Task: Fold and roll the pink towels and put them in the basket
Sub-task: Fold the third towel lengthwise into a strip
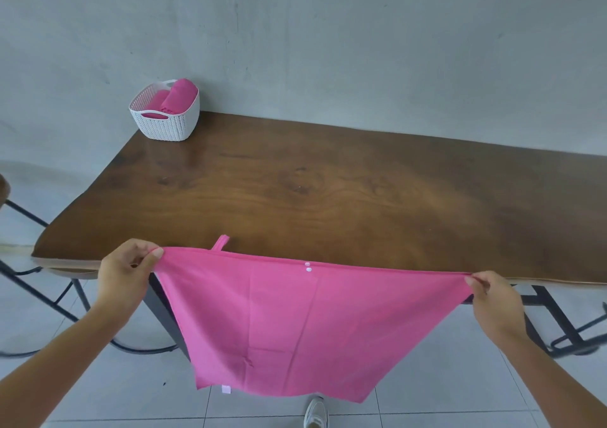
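Pink towel [308, 322] pinched taut at top corners by left hand [126, 274] & right hand [492, 299]; lay flat on tabletop [328, 191], edges square, before folding.

Dark brown wooden bench [328, 191] on black metal legs [558, 319], against grey plaster wall [328, 33]; pale tiled floor [98, 394]; white shoe [316, 411] near bottom edge.
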Demonstrator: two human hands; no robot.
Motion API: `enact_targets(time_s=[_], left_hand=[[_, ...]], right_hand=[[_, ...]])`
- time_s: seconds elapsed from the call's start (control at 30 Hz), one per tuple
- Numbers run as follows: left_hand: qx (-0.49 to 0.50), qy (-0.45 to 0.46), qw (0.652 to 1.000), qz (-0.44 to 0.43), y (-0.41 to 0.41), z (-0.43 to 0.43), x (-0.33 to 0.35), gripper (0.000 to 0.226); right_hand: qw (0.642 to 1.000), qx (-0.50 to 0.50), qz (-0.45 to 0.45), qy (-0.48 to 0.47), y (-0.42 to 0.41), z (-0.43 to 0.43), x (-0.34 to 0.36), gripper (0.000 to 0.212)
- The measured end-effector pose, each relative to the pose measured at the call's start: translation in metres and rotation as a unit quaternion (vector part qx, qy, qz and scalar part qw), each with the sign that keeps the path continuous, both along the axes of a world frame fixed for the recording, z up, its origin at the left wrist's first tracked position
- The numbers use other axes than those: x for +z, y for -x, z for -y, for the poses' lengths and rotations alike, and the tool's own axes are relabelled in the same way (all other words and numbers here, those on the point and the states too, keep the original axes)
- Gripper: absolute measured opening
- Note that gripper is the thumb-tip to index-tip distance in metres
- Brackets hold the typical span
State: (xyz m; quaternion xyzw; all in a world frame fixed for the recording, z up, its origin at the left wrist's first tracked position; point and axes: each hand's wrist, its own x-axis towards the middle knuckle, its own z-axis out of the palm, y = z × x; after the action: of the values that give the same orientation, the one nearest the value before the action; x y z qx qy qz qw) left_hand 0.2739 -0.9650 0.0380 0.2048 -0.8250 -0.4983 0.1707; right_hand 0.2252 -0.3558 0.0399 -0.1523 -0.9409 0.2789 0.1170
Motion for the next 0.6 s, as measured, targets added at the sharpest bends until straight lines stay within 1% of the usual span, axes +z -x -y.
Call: enact_targets(time_s=[0.07,0.17,0.23,0.27,0.37,0.43,0.53,0.6], left_hand=[[0.025,0.002,1.0,-0.001,0.009,-0.003,0.004,0.012],[0.077,0.037,0.996,0.002,0.024,-0.014,0.011,0.007],[0.109,0.046,0.993,0.009,0.032,-0.022,0.014,0.007],[0.122,0.05,0.991,0.014,0.035,-0.025,0.014,0.007],[0.145,0.047,0.988,0.021,0.048,-0.033,0.011,0.003],[0.152,0.038,0.987,0.026,0.058,-0.034,0.006,0.008],[0.152,0.057,0.986,0.048,0.073,-0.037,-0.002,0.003],[0.161,0.06,0.982,0.073,0.083,-0.041,-0.005,0.008]], right_hand=[[1.0,-0.005,-0.006,0.006,0.005,0.004,0.005,0.012],[0.999,-0.013,-0.016,0.029,0.013,0.009,0.015,0.005],[0.999,-0.013,-0.018,0.029,0.02,0.01,0.018,0.002],[0.999,-0.013,-0.016,0.024,0.023,0.008,0.017,0.004],[0.999,-0.034,-0.019,0.032,0.036,0.005,0.012,0.023],[0.997,-0.062,-0.019,0.044,0.046,0.003,0.009,0.019],[0.995,-0.083,-0.012,0.049,0.062,0.001,0.003,0.01],[0.994,-0.09,-0.006,0.053,0.074,-0.002,-0.003,0.009]])
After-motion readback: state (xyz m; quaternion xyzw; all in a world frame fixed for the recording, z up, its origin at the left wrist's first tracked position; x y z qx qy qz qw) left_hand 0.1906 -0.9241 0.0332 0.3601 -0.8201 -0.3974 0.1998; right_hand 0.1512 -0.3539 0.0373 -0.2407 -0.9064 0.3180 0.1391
